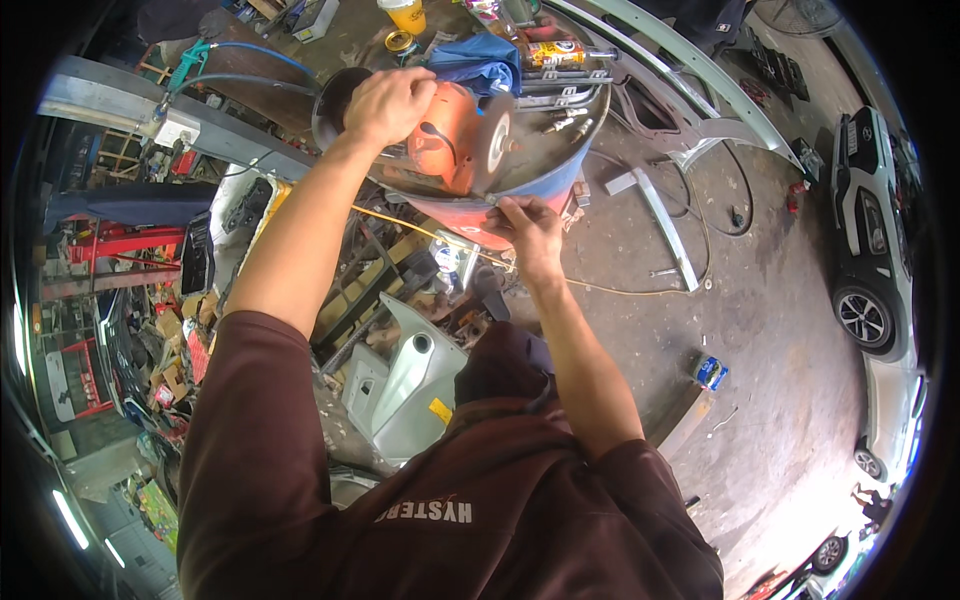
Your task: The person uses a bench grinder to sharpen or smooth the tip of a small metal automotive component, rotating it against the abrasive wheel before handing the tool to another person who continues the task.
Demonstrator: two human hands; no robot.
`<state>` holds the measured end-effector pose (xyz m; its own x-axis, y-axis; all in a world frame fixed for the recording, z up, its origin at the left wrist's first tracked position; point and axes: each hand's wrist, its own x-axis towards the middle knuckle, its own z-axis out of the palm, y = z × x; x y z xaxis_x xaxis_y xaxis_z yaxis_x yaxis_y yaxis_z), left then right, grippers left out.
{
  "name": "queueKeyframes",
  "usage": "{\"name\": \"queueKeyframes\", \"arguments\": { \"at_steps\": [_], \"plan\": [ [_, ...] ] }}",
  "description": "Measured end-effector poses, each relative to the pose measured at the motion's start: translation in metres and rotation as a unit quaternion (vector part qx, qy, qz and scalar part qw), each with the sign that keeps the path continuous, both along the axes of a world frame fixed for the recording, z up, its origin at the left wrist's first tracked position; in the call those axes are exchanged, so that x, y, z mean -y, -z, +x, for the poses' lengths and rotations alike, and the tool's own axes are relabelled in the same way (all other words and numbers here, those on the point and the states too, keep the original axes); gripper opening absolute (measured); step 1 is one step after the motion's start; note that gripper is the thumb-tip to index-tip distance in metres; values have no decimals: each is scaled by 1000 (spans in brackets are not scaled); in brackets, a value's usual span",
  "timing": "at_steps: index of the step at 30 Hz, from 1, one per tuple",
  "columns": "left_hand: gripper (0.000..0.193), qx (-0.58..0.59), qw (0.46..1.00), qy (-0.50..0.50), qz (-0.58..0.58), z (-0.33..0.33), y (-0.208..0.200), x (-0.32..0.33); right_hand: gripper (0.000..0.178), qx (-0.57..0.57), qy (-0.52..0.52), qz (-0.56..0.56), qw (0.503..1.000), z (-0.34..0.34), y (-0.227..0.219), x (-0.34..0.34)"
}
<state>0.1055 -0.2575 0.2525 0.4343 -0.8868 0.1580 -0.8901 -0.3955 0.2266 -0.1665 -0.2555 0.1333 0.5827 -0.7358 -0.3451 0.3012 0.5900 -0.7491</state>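
Observation:
My left hand (390, 105) lies over the left part of an orange bench grinder (445, 130), its fingers curled onto the housing. On the grinder's right side is a pale round wheel (497, 145); whether it spins I cannot tell. The grinder sits on a worn drum-like stand with a blue and red side (550, 180). Just below the wheel, at the stand's near edge, my right hand (530, 228) is closed in a pinch. A small light-coloured bit shows at its fingertips, too small to name.
Behind the grinder are a blue cloth (475, 65), a bottle (555, 53), a can (402, 45) and a yellow cup (405, 15). Small metal parts (568, 122) lie right of the wheel. A silver metal panel (410, 370) stands below; a car (865, 220) is parked at right.

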Motion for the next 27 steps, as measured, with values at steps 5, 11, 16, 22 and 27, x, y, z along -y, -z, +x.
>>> {"name": "queueKeyframes", "arguments": {
  "at_steps": [5,11,16,22,27],
  "plan": [
    [42,17,1000,7,-18,-1,1,-1,20,3,-3,6,1000,0,-3,-1],
    [42,24,999,12,-16,-3,-1,-2,21,-3,15,7,1000,-12,6,4],
    [42,26,1000,8,-12,-3,-1,-1,22,-12,-10,-3,1000,-6,2,5],
    [42,20,1000,12,-20,-3,-1,-2,26,-6,-18,4,1000,-1,-7,1],
    [41,29,999,15,-22,-3,-1,-2,25,-18,5,16,1000,-11,2,7]
  ]
}}
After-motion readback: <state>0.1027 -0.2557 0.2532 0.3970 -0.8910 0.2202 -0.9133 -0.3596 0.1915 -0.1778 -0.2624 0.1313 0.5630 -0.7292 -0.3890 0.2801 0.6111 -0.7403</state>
